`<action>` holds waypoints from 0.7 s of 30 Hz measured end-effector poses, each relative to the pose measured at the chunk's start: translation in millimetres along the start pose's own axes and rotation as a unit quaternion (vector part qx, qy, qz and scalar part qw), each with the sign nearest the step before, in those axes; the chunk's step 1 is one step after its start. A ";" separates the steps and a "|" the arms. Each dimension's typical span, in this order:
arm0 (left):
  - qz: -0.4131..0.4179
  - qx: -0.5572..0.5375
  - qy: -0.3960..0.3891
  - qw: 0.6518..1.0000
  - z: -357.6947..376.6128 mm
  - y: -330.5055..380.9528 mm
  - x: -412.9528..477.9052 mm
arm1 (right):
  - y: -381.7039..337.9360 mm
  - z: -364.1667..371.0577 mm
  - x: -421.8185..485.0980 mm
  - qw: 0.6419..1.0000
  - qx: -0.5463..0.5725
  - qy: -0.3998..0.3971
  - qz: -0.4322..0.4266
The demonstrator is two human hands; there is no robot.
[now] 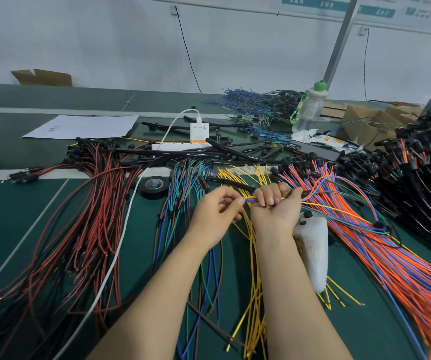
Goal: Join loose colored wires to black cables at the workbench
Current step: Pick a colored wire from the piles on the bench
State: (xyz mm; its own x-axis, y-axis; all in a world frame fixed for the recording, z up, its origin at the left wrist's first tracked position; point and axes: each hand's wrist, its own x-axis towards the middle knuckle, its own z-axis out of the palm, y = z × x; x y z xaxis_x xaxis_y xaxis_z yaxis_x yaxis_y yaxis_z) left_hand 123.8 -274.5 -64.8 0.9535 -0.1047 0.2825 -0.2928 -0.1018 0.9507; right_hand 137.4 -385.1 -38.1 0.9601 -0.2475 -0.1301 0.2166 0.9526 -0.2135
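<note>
Just right of the black tape roll point(154, 187) on the green surface point(22, 216), below a white wall point(105, 35), the right hand point(274, 207) has its grip closed round a bundle of coloured wires point(249, 200) where a black cable point(230, 183) meets it. The left hand point(215, 216) pinches the bundle's tips. A clear plastic bottle point(309, 113) stands beyond the roll, to its right, and red wire heaps point(100, 193) lie to its left.

The left hand point(217, 211) and right hand point(274, 206) are bare, like both forearms point(287, 281), with short plain fingernails.
</note>
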 end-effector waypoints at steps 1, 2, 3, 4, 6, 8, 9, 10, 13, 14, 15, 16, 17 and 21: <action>0.009 0.017 0.006 1.000 -0.3 -1.3 0.0 | 0.1 -0.1 -0.1 1.000 0.002 0.003 -0.001; 0.020 0.035 0.015 0.999 -0.6 -2.2 0.0 | 0.3 -0.3 -0.3 1.000 0.008 0.005 -0.001; 0.032 0.054 0.029 0.998 -0.5 -2.9 0.1 | 0.7 -0.4 -0.5 1.000 0.016 0.008 -0.001; 0.045 0.074 0.046 0.995 0.1 -3.3 0.3 | 1.2 -0.3 -0.9 1.000 0.025 0.012 -0.002; 0.070 0.105 0.078 0.989 2.8 -2.7 -0.1 | 2.4 0.4 -1.8 0.999 0.036 0.016 -0.003; 0.088 0.122 0.096 0.984 4.9 -2.6 -0.1 | 3.0 0.7 -2.3 0.999 0.040 0.016 -0.004; 0.086 0.122 0.093 0.984 5.1 -2.6 -0.1 | 2.8 0.7 -2.2 0.999 0.040 0.015 -0.003; 0.076 0.111 0.084 0.987 4.6 -2.2 -0.2 | 2.5 0.6 -1.8 0.999 0.039 0.013 -0.003; -0.001 -0.014 0.047 0.999 2.3 2.2 0.8 | 1.2 1.1 -0.4 1.000 0.025 0.001 -0.002; -0.041 -0.076 0.040 0.995 1.5 4.9 1.1 | 1.2 1.5 -0.1 1.000 0.019 -0.005 -0.001; -0.080 -0.136 0.038 0.987 1.2 6.8 2.2 | 1.5 1.8 0.1 1.000 0.012 -0.011 0.000; -0.113 -0.197 0.039 0.973 1.1 8.7 4.0 | 2.2 2.1 0.0 1.000 0.003 -0.018 0.001; -0.135 -0.251 0.046 0.957 1.2 11.2 5.9 | 3.7 2.4 -0.4 1.000 -0.009 -0.025 0.003; -0.178 -0.320 0.095 0.926 10.1 25.1 15.6 | 15.2 4.2 -3.6 0.997 -0.062 -0.037 0.017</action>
State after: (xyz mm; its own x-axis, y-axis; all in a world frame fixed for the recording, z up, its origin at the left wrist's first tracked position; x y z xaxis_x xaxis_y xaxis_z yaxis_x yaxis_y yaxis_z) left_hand 130.5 -288.7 -37.8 0.9946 0.0040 -0.1038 0.0868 0.5171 0.8515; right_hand 138.0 -369.0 -36.8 0.9780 -0.1968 -0.0685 0.1642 0.9302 -0.3281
